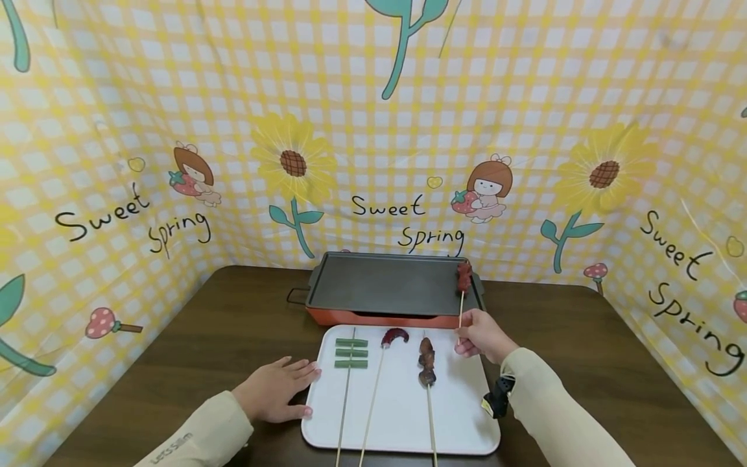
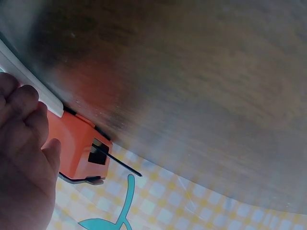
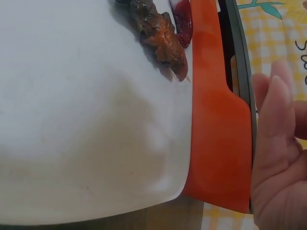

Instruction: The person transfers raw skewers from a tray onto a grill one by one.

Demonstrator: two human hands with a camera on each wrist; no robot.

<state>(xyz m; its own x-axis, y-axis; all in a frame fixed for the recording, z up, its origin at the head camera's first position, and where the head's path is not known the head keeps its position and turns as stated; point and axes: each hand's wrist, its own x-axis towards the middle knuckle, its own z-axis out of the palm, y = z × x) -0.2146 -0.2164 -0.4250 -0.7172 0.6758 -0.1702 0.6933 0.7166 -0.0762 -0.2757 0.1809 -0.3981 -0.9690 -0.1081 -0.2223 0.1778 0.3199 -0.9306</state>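
My right hand [image 1: 481, 336] pinches the thin wooden stick of a red meat skewer [image 1: 463, 277]; the meat overlaps the right end of the dark electric griddle [image 1: 379, 282] in the head view. Fingers extended, my left hand [image 1: 279, 390] touches the left rim of the white tray [image 1: 403, 415]. On that tray lie a skewer of green pieces [image 1: 351, 353], a skewer with a curled dark-red piece [image 1: 395, 336] and a brown meat skewer [image 1: 427, 363], sticks pointing toward me. The right wrist view shows my right hand [image 3: 278, 158] beside the griddle, with the held skewer out of sight.
The griddle's orange-red base [image 1: 379, 318] stands right behind the tray, and a wire handle [image 1: 297, 296] juts out on its left. Brown wooden table [image 1: 222, 350] extends to both sides. A yellow checked cloth [image 1: 350, 162] hangs around the back and sides.
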